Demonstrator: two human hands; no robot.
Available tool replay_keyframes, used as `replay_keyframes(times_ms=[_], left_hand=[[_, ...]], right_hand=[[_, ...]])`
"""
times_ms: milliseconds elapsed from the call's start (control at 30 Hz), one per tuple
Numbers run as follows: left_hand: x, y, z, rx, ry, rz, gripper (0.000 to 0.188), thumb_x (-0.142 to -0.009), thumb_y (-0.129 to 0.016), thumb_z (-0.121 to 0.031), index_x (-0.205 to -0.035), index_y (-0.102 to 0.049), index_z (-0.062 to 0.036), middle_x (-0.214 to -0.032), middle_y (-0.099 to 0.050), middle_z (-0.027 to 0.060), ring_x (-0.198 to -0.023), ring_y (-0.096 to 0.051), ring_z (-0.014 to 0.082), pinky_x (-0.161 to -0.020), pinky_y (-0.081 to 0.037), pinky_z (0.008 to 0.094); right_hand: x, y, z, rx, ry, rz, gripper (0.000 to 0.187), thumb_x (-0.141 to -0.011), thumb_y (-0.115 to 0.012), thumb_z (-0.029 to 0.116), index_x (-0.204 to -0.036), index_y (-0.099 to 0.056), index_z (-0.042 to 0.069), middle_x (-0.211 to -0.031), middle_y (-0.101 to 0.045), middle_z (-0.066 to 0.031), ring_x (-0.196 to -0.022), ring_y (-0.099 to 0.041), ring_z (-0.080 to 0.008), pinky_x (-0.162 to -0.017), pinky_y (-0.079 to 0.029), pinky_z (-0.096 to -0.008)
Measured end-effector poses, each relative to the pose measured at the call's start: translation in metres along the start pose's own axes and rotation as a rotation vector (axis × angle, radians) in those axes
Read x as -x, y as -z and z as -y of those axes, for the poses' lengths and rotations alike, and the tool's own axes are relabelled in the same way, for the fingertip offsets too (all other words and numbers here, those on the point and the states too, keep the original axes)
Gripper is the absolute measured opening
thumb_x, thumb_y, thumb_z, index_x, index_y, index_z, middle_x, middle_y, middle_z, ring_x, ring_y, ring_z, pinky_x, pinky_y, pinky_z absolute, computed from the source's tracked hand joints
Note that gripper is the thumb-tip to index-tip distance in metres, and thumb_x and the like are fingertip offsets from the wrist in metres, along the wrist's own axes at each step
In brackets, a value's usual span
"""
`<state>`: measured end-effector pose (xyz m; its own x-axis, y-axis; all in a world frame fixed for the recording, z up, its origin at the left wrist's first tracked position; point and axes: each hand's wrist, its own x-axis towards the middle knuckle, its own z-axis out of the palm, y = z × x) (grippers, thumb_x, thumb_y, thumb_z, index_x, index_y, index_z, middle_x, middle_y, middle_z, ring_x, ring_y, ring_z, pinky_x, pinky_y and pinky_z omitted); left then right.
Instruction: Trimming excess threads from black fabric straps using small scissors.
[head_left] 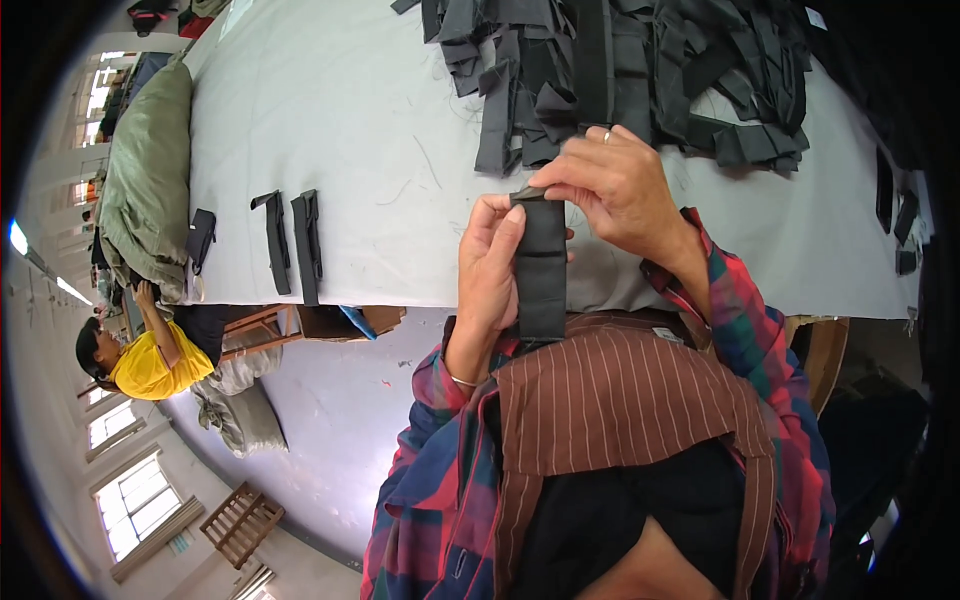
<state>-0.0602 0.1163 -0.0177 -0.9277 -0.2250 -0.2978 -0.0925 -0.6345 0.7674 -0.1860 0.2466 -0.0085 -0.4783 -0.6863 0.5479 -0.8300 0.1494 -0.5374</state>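
My left hand (pixel 488 262) is closed around a dark grey fabric strip (pixel 542 270), its thumb lying on the strip's upper end. The strip hangs down toward my apron, with crosswise creases along its length. At the top end, my right hand (pixel 622 190) pinches the edge of the fabric between thumb and fingers. The edge looks folded over there, but the fingertips partly hide it. Beyond both hands, a loose pile of similar dark strips (pixel 630 75) spreads over the far side of the table.
Two folded dark strips (pixel 277 243) lie side by side on the pale table (pixel 350 150), left of my hands. Farther left are a small dark piece (pixel 201 238) and a large green sack (pixel 150 170). A person in a yellow top (pixel 165 360) works at the left.
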Motion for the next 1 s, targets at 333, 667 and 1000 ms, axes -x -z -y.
replay_keyframes(times_ms=[333,667,1000], left_hand=[[-0.001,0.009,0.001,-0.006,-0.048,-0.032,0.012,-0.098,-0.044,-0.015,-0.106,-0.043,-0.006,-0.101,-0.062,0.0177,-0.089,-0.066,0.0282,-0.07,-0.059,0.0437],[-0.003,0.002,-0.001,0.001,-0.072,0.012,0.013,-0.098,-0.044,-0.014,-0.106,-0.042,-0.004,-0.103,-0.061,0.0186,-0.091,-0.065,0.028,-0.072,-0.059,0.0439],[-0.002,0.007,0.002,0.037,-0.052,0.013,0.01,-0.098,-0.043,-0.012,-0.105,-0.042,-0.0046,-0.102,-0.061,0.0182,-0.091,-0.065,0.0282,-0.074,-0.059,0.0454]], right_hand=[[0.021,0.008,0.005,-0.021,-0.141,-0.095,0.019,-0.073,-0.07,0.011,-0.091,-0.068,0.012,-0.069,-0.057,-0.0001,-0.062,-0.046,-0.02,-0.06,-0.034,-0.0314],[0.022,0.003,0.012,0.112,-0.125,-0.124,0.017,-0.074,-0.07,0.02,-0.091,-0.068,0.016,-0.07,-0.053,0.0007,-0.065,-0.05,-0.0206,-0.06,-0.035,-0.0323],[0.023,0.0,0.008,0.051,-0.248,-0.17,0.017,-0.075,-0.07,0.019,-0.091,-0.067,0.013,-0.079,-0.062,-0.0003,-0.073,-0.057,-0.0212,-0.064,-0.04,-0.0328]])
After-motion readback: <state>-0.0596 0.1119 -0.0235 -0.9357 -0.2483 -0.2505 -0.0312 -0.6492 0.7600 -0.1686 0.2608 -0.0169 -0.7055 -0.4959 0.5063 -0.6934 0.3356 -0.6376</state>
